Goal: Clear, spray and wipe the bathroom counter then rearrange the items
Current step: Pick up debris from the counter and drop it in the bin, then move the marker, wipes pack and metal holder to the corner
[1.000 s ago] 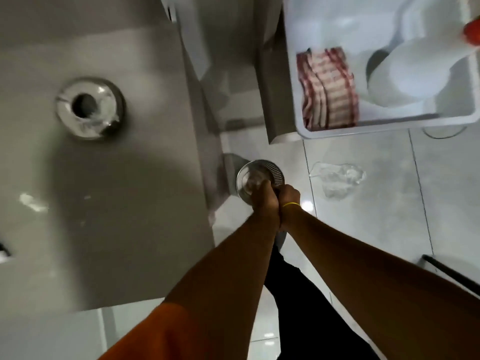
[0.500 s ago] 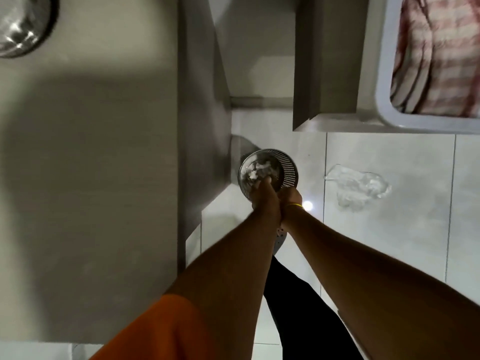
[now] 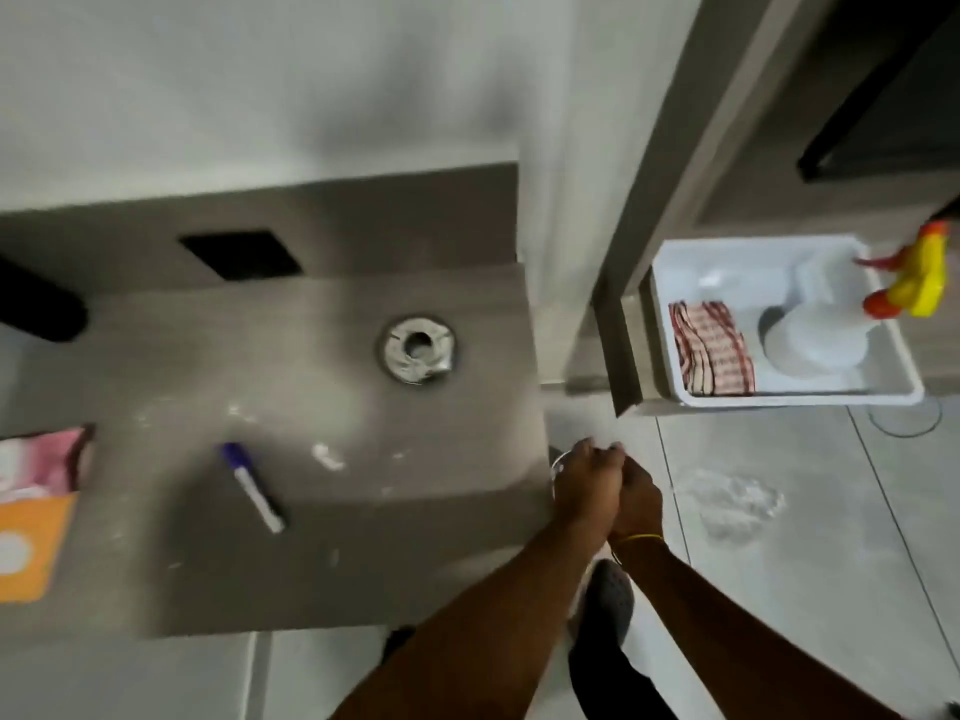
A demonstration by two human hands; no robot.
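The grey bathroom counter (image 3: 322, 563) carries a purple-and-white pen (image 3: 253, 488), a pink packet (image 3: 47, 459), an orange packet (image 3: 31, 548) and white smears (image 3: 327, 457). Its steel drain (image 3: 415, 350) sits near the back right. Just off the counter's right edge, my left hand (image 3: 589, 480) and my right hand (image 3: 639, 501) are pressed together with fingers curled. They are over a small metal bin (image 3: 556, 466), of which only a sliver of rim shows. Motion blur hides what, if anything, they grip.
A white tub (image 3: 779, 393) on a ledge at the right holds a red-striped cloth (image 3: 709, 350) and a white spray bottle (image 3: 815, 340) with a yellow trigger. A clear plastic wrapper (image 3: 732, 498) lies on the floor tiles. A black tap (image 3: 36, 304) juts in at the left.
The view has swung up and back, so the whole counter and the tub now show. My hands have lifted from inside the metal bin and now cover most of it.
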